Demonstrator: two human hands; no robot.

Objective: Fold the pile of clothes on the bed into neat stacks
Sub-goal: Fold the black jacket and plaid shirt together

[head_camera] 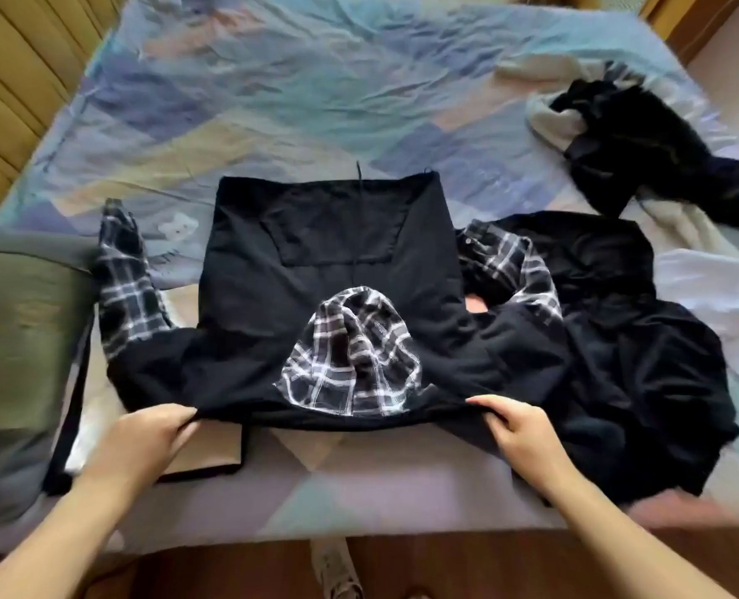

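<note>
Both hands, left hand [153, 436] & right hand [516, 430], are pinching hoodie [333, 252] shoulders; body's lying lengthwise away, both equally near.

The hoodie [328, 261] is black, and its hood [350, 361] and sleeves [125, 274] have a plaid pattern in black, white and grey. The garment beside it on the right [618, 339] is plain black. The pile farther right [644, 153] is black with a pale grey-white piece. The bedsheet [294, 88] shows patches of blue, lilac, pale yellow and pink, with a small white bear figure [177, 227]. The cushion [17, 339] at the left is olive green. The floor [445, 568] is reddish brown wood.
</note>
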